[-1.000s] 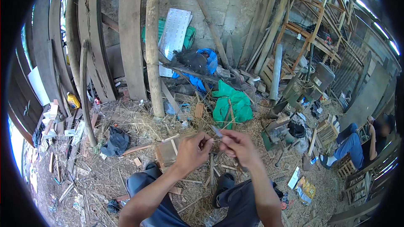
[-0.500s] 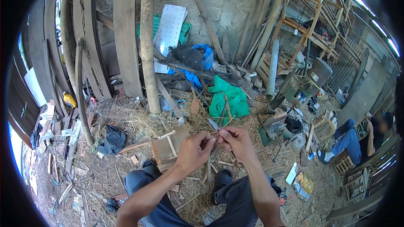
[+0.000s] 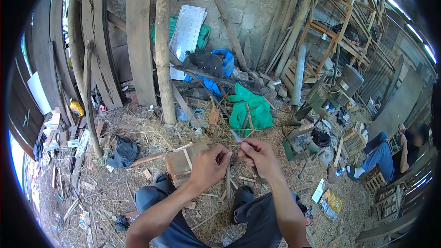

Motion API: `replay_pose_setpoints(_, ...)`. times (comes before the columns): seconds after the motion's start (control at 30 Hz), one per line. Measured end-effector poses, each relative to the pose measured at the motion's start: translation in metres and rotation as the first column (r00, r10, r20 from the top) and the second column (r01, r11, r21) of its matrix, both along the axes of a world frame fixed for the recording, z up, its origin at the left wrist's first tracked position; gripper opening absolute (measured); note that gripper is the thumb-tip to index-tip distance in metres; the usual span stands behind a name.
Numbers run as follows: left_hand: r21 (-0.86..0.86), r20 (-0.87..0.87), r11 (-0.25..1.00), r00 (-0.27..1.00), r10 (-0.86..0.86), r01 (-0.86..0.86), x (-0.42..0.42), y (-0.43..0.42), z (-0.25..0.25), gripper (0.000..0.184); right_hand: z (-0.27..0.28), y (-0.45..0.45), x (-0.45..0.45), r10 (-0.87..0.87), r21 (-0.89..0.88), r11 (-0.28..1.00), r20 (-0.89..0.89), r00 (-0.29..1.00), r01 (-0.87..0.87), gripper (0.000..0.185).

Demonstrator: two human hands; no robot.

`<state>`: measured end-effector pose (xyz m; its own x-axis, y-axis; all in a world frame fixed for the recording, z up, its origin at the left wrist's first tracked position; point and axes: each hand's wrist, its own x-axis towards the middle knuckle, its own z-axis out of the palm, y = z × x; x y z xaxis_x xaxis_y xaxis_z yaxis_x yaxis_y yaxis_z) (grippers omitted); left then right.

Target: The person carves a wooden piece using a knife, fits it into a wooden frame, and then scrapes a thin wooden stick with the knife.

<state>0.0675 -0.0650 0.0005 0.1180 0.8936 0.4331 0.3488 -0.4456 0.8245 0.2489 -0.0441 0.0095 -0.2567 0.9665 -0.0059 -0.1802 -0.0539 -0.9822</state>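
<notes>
My right hand (image 3: 260, 157) is closed around a small knife, its handle hidden in the fingers. The narrow, pale bluish blade (image 3: 235, 136) points up and to the left, beyond the fingertips. My left hand (image 3: 209, 166) sits just left of it, thumb and forefinger pinched together; anything between them is too small to make out. Thin straw-like bits show around the fingertips. Below and left of my left hand lies a wooden box-like piece (image 3: 180, 161) with a pale strip across it. A green plastic bag (image 3: 250, 110) lies on the ground beyond the blade.
Wood scraps and shavings litter the ground. A black plastic bag (image 3: 123, 151) lies left, near an upright pole (image 3: 163, 64). Machinery (image 3: 301, 142) stands right, with a yellow packet (image 3: 330, 203) lower down. Another person (image 3: 383, 156) sits at far right. Wooden chairs (image 3: 337, 27) are stacked behind.
My hands have moved slightly apart, the right one a little to the right. The blade now points more steeply up and left. The view has shifted slightly.
</notes>
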Motion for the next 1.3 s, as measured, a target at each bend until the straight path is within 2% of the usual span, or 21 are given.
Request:
replay_pose_setpoints(0.1, 0.028, -0.020, 1.000, 1.000, -0.004, 0.005, 0.001, -0.001, 0.000, 0.012, 0.000, 0.008, 0.004, -0.021, 0.001, 1.000, -0.064, 0.998, 0.021, 0.022)
replay_pose_setpoints(0.17, 0.000, -0.020, 1.000, 0.999, -0.030, 0.030, 0.002, -0.004, 0.003, 0.010, 0.004, 0.012, 0.014, -0.079, -0.070, 0.995, -0.113, 0.990, 0.071, 0.021)
replay_pose_setpoints(0.23, 0.008, -0.004, 0.999, 0.999, -0.050, 0.050, 0.002, -0.007, 0.001, 0.011, 0.004, 0.017, 0.031, -0.230, -0.077, 0.973, -0.170, 0.958, 0.219, 0.021)
replay_pose_setpoints(0.27, 0.017, 0.010, 0.998, 0.998, -0.068, 0.067, 0.001, -0.008, 0.000, 0.013, 0.001, 0.020, 0.042, -0.237, -0.078, 0.971, -0.172, 0.956, 0.227, 0.021)
replay_pose_setpoints(0.33, -0.036, 0.033, 0.995, 0.995, -0.094, 0.095, -0.002, -0.007, 0.000, 0.013, 0.003, 0.025, 0.059, -0.414, -0.041, 0.910, -0.122, 0.902, 0.413, 0.025)
replay_pose_setpoints(0.43, -0.120, 0.120, 0.983, 0.985, -0.122, 0.136, -0.002, 0.003, -0.013, 0.012, 0.000, 0.016, 0.055, -0.353, -0.056, 0.935, -0.017, 0.936, 0.351, 0.031)
replay_pose_setpoints(0.47, -0.151, 0.179, 0.975, 0.974, -0.137, 0.165, -0.002, 0.005, -0.018, 0.013, 0.001, 0.013, 0.053, -0.278, -0.068, 0.956, 0.090, 0.956, 0.285, 0.035)
replay_pose_setpoints(0.5, -0.153, 0.179, 0.975, 0.975, -0.132, 0.160, -0.002, 0.005, -0.016, 0.013, -0.001, 0.013, 0.048, -0.274, -0.069, 0.958, 0.089, 0.958, 0.280, 0.035)
replay_pose_setpoints(0.57, -0.183, 0.163, 0.973, 0.980, -0.114, 0.144, -0.001, 0.004, -0.008, 0.013, -0.010, 0.016, 0.031, -0.379, 0.238, 0.918, 0.299, 0.876, 0.316, 0.034)
replay_pose_setpoints(0.6, -0.182, 0.160, 0.973, 0.981, -0.113, 0.142, 0.001, 0.004, -0.008, 0.013, -0.015, 0.018, 0.023, -0.513, 0.399, 0.830, 0.268, 0.816, 0.391, 0.032)
replay_pose_setpoints(0.7, -0.122, 0.195, 0.989, 0.979, -0.054, 0.079, 0.004, 0.004, -0.010, 0.014, -0.009, 0.012, 0.024, -0.522, 0.390, 0.822, 0.226, 0.823, 0.415, 0.032)
replay_pose_setpoints(0.73, -0.100, 0.184, 0.992, 0.981, -0.055, 0.075, 0.004, 0.004, -0.010, 0.014, -0.001, 0.007, 0.022, -0.519, 0.389, 0.824, 0.226, 0.824, 0.413, 0.032)
replay_pose_setpoints(0.8, -0.080, 0.172, 0.994, 0.983, -0.059, 0.074, 0.004, 0.005, -0.012, 0.014, 0.016, -0.002, 0.020, -0.196, 0.094, 0.977, 0.051, 0.979, 0.190, 0.029)
replay_pose_setpoints(0.83, -0.091, 0.173, 0.992, 0.983, -0.067, 0.084, 0.005, 0.005, -0.014, 0.014, 0.018, -0.005, 0.017, -0.198, 0.092, 0.977, 0.050, 0.979, 0.193, 0.029)
replay_pose_setpoints(0.9, -0.104, 0.172, 0.990, 0.982, -0.077, 0.096, 0.005, 0.005, -0.013, 0.014, 0.016, -0.009, 0.004, 0.011, 0.043, 0.999, 0.067, 0.998, -0.013, 0.029)
replay_pose_setpoints(0.93, -0.105, 0.145, 0.990, 0.986, -0.078, 0.094, 0.005, 0.003, -0.009, 0.013, 0.007, -0.005, 0.002, 0.061, 0.023, 0.998, 0.078, 0.995, -0.062, 0.024)
replay_pose_setpoints(1.0, -0.109, 0.116, 0.990, 0.990, -0.080, 0.093, 0.006, 0.003, -0.008, 0.013, 0.004, -0.005, 0.001, 0.054, 0.010, 0.998, 0.034, 0.998, -0.054, 0.023)
replay_pose_setpoints(1.17, -0.094, 0.167, 0.985, 0.978, -0.127, 0.144, 0.007, -0.001, -0.003, 0.014, 0.011, 0.001, 0.016, -0.041, -0.026, 0.999, -0.088, 0.995, 0.039, 0.023)
replay_pose_setpoints(1.23, -0.118, 0.185, 0.977, 0.971, -0.153, 0.176, 0.005, 0.001, -0.007, 0.014, 0.011, 0.000, 0.018, -0.017, -0.039, 0.999, -0.084, 0.996, 0.014, 0.021)
replay_pose_setpoints(1.3, -0.138, 0.199, 0.969, 0.965, -0.174, 0.203, 0.003, 0.004, -0.011, 0.015, 0.009, -0.004, 0.011, 0.081, -0.004, 0.997, 0.063, 0.995, -0.081, 0.020)
